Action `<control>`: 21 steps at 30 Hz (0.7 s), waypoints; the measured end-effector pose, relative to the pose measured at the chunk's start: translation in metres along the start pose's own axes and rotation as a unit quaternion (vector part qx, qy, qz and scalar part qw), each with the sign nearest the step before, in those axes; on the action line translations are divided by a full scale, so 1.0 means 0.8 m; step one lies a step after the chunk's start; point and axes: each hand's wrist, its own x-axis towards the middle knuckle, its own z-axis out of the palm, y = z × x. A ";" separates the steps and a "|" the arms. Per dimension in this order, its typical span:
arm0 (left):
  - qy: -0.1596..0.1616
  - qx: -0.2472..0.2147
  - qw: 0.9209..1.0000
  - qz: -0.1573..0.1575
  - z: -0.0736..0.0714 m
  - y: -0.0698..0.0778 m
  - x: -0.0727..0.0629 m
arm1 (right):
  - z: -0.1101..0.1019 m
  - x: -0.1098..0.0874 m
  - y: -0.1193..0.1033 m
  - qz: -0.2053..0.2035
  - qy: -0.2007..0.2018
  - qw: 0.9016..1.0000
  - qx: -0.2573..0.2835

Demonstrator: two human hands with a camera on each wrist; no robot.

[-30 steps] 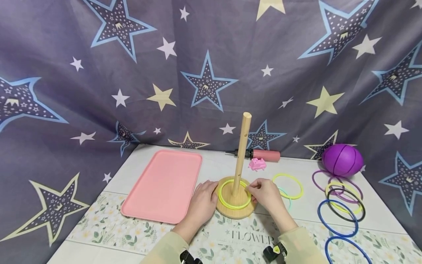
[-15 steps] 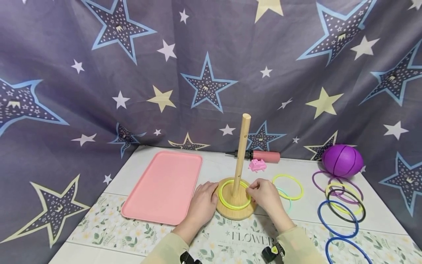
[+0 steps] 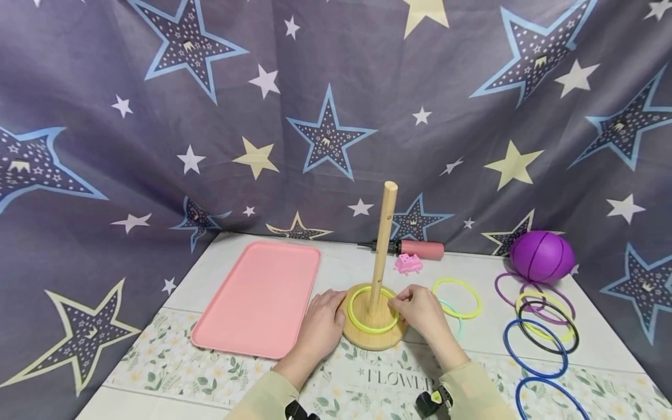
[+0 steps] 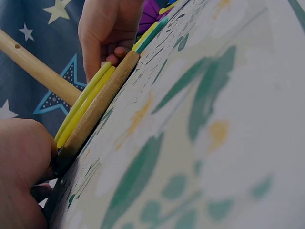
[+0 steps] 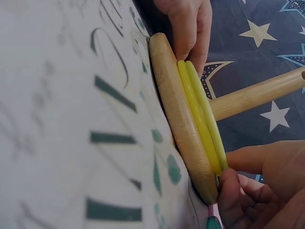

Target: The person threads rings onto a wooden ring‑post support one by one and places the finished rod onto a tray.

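A wooden stand (image 3: 380, 251), a round base with an upright post, stands in front of me. Two yellow rings (image 3: 353, 319) lie stacked around the post, down on the base. My left hand (image 3: 321, 322) holds the base's left rim; its fingertips are partly hidden in the head view. On the opposite side my right hand (image 3: 422, 312) pinches the edge of the rings between thumb and index finger. In the right wrist view, the pinching thumb and finger meet the lower end of the rings (image 5: 202, 114), with the left fingers at the base's far end.
A pink tray (image 3: 257, 297) lies left of my left hand. Behind the stand are a pump (image 3: 422, 249) and a small pink toy (image 3: 408, 264). Loose yellow (image 3: 455, 281) and mint rings lie right of my right hand. Farther right are several coloured rings and a purple ball (image 3: 542, 256).
Both hands keep their places at the stand and the rings. The head view has shifted very slightly; nothing else visibly moves.
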 end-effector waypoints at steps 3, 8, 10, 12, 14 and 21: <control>-0.001 -0.001 1.000 -0.003 0.000 -0.001 0.002 | -0.002 0.001 0.000 0.003 -0.003 1.000 0.022; -0.007 -0.005 1.000 -0.009 0.000 0.000 0.002 | -0.013 0.000 0.002 0.009 -0.001 0.999 0.051; -0.008 -0.006 1.000 -0.009 0.000 0.000 0.002 | -0.020 -0.001 0.003 0.010 0.004 0.998 0.054; -0.012 -0.007 1.000 -0.012 0.000 0.001 0.002 | -0.029 -0.001 0.006 0.010 0.012 0.998 0.053; -0.013 -0.007 1.000 -0.013 0.001 0.001 0.001 | -0.038 0.000 0.009 0.007 0.024 0.998 0.050; -0.011 -0.008 1.000 -0.015 0.001 0.002 0.002 | -0.069 0.005 0.030 -0.017 0.057 0.995 0.085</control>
